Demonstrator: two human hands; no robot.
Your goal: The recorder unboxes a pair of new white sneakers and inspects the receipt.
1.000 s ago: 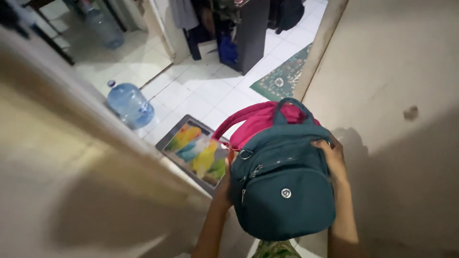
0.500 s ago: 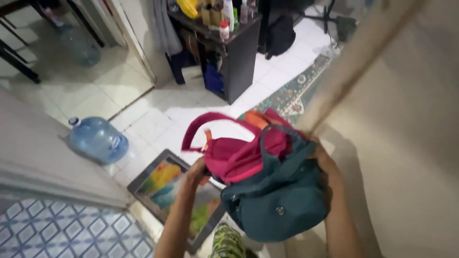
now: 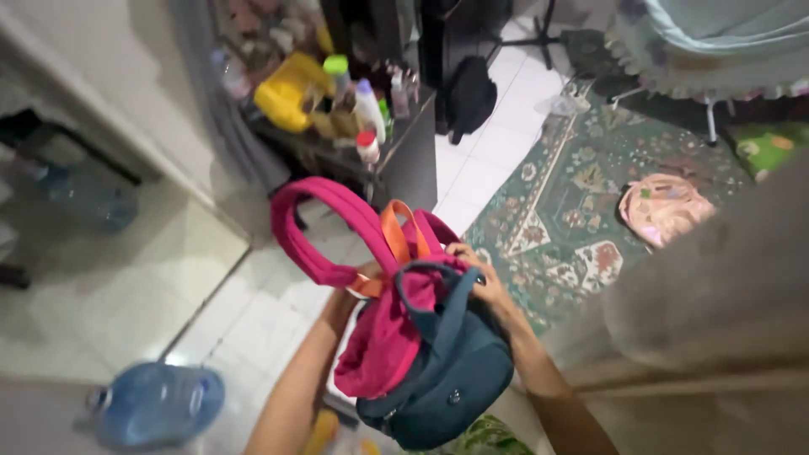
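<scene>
While held at chest level over white floor tiles (image 3: 278,312): teal backpack (image 3: 455,379) hanging long axis down, magenta bag (image 3: 383,345) draped against its left face. Right hand (image 3: 480,278) clamped on teal top handle; left hand (image 3: 358,282) mostly hidden, grip undeterminable, nearer magenta straps.

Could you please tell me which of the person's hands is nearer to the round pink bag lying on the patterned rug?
The right hand. It grips the top of the teal backpack, on the side toward the pink bag. The left hand sits behind the magenta bag, farther away.
</scene>
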